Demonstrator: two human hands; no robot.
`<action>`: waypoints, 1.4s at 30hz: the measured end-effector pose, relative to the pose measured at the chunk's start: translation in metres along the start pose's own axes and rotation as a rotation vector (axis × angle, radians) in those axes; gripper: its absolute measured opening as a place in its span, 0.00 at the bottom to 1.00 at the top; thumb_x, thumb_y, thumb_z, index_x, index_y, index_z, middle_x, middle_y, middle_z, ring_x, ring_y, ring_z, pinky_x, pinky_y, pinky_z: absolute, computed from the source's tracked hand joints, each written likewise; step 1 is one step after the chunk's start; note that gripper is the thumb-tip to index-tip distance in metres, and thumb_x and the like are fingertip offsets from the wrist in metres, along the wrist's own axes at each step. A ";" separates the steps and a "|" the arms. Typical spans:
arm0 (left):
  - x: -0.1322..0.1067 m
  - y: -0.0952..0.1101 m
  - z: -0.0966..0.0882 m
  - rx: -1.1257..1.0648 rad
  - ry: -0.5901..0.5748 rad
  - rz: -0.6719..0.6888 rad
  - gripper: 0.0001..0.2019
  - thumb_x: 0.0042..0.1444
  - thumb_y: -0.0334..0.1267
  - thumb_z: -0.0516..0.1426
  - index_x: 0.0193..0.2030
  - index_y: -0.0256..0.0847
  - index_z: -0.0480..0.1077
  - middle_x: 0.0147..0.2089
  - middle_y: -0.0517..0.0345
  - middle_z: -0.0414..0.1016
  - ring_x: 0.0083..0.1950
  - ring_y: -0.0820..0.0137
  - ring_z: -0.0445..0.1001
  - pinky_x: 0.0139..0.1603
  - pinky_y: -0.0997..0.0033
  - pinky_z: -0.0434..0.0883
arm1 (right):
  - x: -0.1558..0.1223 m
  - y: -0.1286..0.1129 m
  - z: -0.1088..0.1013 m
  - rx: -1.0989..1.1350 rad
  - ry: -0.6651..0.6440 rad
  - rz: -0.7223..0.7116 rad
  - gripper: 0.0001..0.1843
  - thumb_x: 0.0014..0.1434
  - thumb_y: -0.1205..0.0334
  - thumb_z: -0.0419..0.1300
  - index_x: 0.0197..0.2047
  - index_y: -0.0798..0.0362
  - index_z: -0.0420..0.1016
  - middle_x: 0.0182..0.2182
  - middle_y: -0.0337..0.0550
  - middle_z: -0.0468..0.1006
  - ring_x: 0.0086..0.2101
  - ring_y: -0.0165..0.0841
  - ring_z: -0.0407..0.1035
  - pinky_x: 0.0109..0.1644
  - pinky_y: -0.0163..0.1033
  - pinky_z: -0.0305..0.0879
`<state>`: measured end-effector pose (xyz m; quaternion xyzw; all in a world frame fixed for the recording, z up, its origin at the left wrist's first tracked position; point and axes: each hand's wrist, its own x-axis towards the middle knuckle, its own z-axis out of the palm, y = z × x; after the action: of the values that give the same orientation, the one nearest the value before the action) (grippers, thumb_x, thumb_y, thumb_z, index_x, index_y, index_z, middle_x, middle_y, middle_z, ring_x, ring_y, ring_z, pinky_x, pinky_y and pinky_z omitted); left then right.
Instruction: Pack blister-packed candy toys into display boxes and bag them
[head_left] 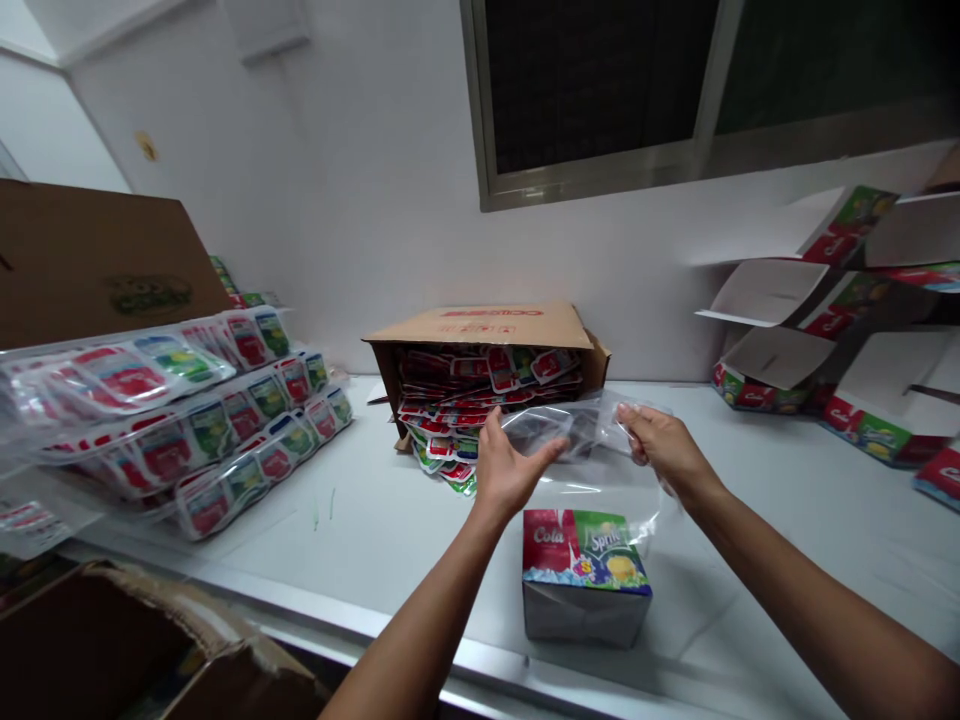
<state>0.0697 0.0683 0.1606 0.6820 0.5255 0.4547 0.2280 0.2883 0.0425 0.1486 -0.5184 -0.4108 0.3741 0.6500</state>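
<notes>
Both my hands hold a clear plastic bag (581,440) above the white table (360,520). My left hand (510,465) grips its left edge, fingers partly curled around the film. My right hand (660,445) pinches the right edge. Below the bag stands a small printed carton (585,575) with Cola and Sprite labels, near the table's front edge. Behind the hands a brown cardboard box (487,350) lies on its side, spilling red, white and green sachets (450,440).
Bagged stacks of the same sachets (187,420) pile up at the left, with a brown box (90,260) behind them. Unfolded printed cartons (840,330) lean at the right. An open cardboard box (150,650) sits below the table at lower left.
</notes>
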 end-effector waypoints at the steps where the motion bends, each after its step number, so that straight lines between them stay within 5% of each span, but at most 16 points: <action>1: -0.007 0.002 0.000 -0.020 -0.031 -0.014 0.54 0.37 0.57 0.68 0.67 0.37 0.50 0.65 0.33 0.61 0.62 0.48 0.66 0.59 0.53 0.64 | -0.001 -0.001 0.002 -0.004 0.001 -0.019 0.26 0.46 0.37 0.66 0.26 0.54 0.69 0.12 0.29 0.60 0.15 0.22 0.50 0.18 0.30 0.46; 3: -0.018 0.001 0.000 -0.080 -0.075 -0.016 0.57 0.38 0.53 0.69 0.70 0.41 0.43 0.62 0.36 0.65 0.52 0.54 0.74 0.52 0.57 0.69 | -0.003 -0.002 0.007 -0.015 0.006 -0.035 0.27 0.46 0.36 0.66 0.25 0.54 0.68 0.13 0.29 0.60 0.15 0.22 0.51 0.18 0.30 0.47; 6: -0.023 -0.007 0.000 -0.169 -0.057 0.050 0.38 0.55 0.42 0.60 0.69 0.45 0.48 0.45 0.52 0.78 0.33 0.68 0.76 0.41 0.67 0.71 | -0.004 0.000 0.011 -0.042 0.011 -0.024 0.29 0.43 0.33 0.65 0.26 0.54 0.69 0.12 0.29 0.59 0.14 0.23 0.50 0.18 0.31 0.46; 9: -0.012 -0.012 0.000 -0.125 0.029 0.100 0.23 0.60 0.40 0.54 0.63 0.44 0.61 0.33 0.59 0.77 0.29 0.69 0.74 0.35 0.72 0.69 | -0.004 0.004 0.008 -0.136 -0.012 0.026 0.33 0.46 0.28 0.59 0.32 0.54 0.73 0.13 0.32 0.63 0.14 0.25 0.54 0.18 0.33 0.50; 12: 0.004 -0.012 0.002 0.069 0.112 0.146 0.22 0.60 0.47 0.55 0.59 0.44 0.66 0.32 0.56 0.78 0.30 0.65 0.76 0.36 0.70 0.69 | -0.006 0.007 0.001 -0.414 0.005 0.022 0.39 0.51 0.28 0.54 0.50 0.54 0.72 0.29 0.47 0.79 0.21 0.33 0.68 0.24 0.37 0.60; 14: 0.014 -0.011 0.005 0.173 0.145 0.180 0.23 0.60 0.49 0.55 0.59 0.44 0.67 0.33 0.53 0.79 0.33 0.60 0.77 0.39 0.67 0.69 | -0.011 0.009 0.000 -0.680 0.053 -0.095 0.44 0.52 0.30 0.56 0.62 0.53 0.62 0.44 0.55 0.79 0.29 0.39 0.74 0.30 0.41 0.64; 17: 0.021 -0.007 0.010 0.257 0.151 0.198 0.25 0.60 0.52 0.54 0.61 0.42 0.65 0.35 0.48 0.80 0.38 0.56 0.79 0.42 0.64 0.69 | -0.017 0.015 0.003 -1.020 0.107 -0.394 0.49 0.50 0.33 0.61 0.67 0.52 0.54 0.56 0.58 0.71 0.38 0.45 0.75 0.34 0.43 0.65; 21: 0.022 -0.006 0.018 0.324 0.146 0.249 0.28 0.61 0.55 0.52 0.63 0.40 0.62 0.43 0.41 0.80 0.43 0.53 0.79 0.45 0.63 0.69 | -0.010 0.025 0.007 -1.208 0.204 -0.681 0.20 0.62 0.50 0.56 0.53 0.51 0.72 0.50 0.50 0.75 0.40 0.42 0.73 0.32 0.39 0.63; 24: 0.022 -0.016 0.022 0.325 0.119 0.314 0.27 0.63 0.49 0.51 0.65 0.40 0.59 0.48 0.39 0.78 0.45 0.54 0.78 0.46 0.64 0.69 | 0.001 0.034 0.000 -1.183 0.284 -0.746 0.15 0.67 0.58 0.50 0.42 0.52 0.77 0.41 0.47 0.77 0.35 0.35 0.73 0.31 0.36 0.62; 28: 0.022 -0.045 0.031 0.336 0.076 0.307 0.25 0.64 0.39 0.49 0.68 0.39 0.56 0.41 0.44 0.80 0.38 0.59 0.79 0.44 0.68 0.70 | 0.006 0.062 -0.011 -1.062 0.264 -0.787 0.15 0.67 0.57 0.51 0.45 0.52 0.78 0.40 0.47 0.76 0.34 0.33 0.73 0.34 0.35 0.65; 34: 0.008 -0.090 0.045 0.201 -0.011 0.183 0.31 0.62 0.38 0.51 0.70 0.36 0.48 0.43 0.46 0.81 0.39 0.60 0.80 0.45 0.65 0.71 | -0.012 0.117 -0.016 -0.990 0.202 -0.752 0.14 0.67 0.59 0.52 0.44 0.52 0.79 0.37 0.48 0.78 0.34 0.34 0.74 0.36 0.36 0.69; 42: -0.042 -0.079 0.011 -0.323 -0.087 0.088 0.36 0.61 0.44 0.56 0.71 0.43 0.43 0.45 0.51 0.81 0.44 0.66 0.80 0.52 0.64 0.72 | -0.066 0.089 -0.036 -0.799 0.197 -0.925 0.12 0.61 0.65 0.60 0.47 0.45 0.77 0.40 0.46 0.76 0.39 0.37 0.74 0.42 0.42 0.73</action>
<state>0.0380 0.0582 0.0769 0.6779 0.4048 0.5129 0.3370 0.2908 -0.0150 0.0473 -0.5220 -0.6395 -0.1788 0.5353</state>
